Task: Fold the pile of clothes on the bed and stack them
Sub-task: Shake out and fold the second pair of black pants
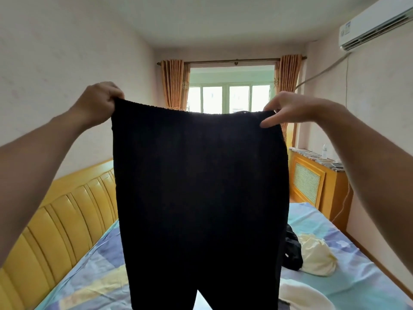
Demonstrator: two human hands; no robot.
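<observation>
Black trousers [199, 186] pinched by left hand [98, 101] and right hand [288, 108].

My view ahead is blocked by the black trousers [199, 198], which hang between my hands and hide the middle of the bed [357, 280]. To the right lie a black garment [292, 253], a cream garment [317, 256] and a white one [304, 294]. Bare sheet shows along the padded headboard [55, 224] and far right.
</observation>
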